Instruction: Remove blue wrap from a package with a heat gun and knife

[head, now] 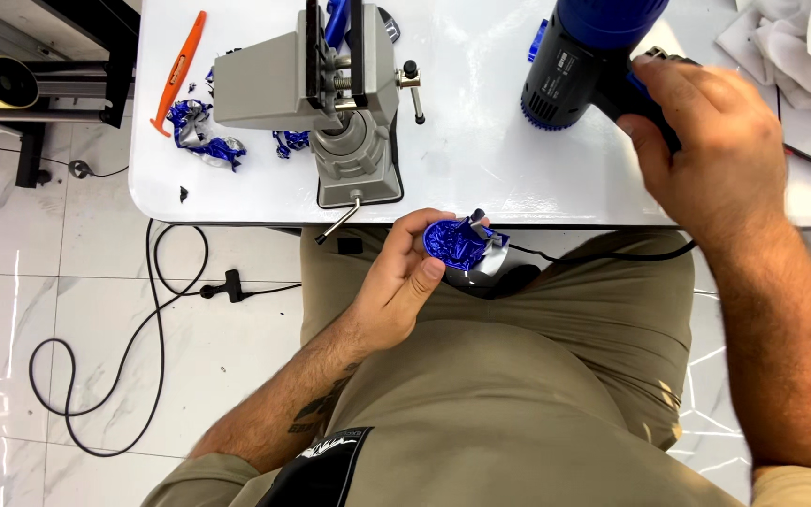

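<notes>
while the left hand [396, 282] hovers just off the white table [481, 141] edge, its fingers are clamped on a crumpled blue foil piece [457, 244]; up top, the right hand [706, 141] wraps shut around the blue-black heat gun [579, 61], right of the grey vise [330, 94].

- Bench vise [335, 89] stands on the counter [481, 160].
- Scraper [178, 70] and foil scraps [201, 136] lie left of the vise.
- Heat gun [579, 61] lies right of it.
- Cloth [790, 47] lies farther right.

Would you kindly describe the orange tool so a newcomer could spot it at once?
Start at the white table and its grey bench vise. Left of the vise, near the table's edge, lies a slim orange plastic scraper, the only orange item, beside crumpled blue foil scraps.
</notes>
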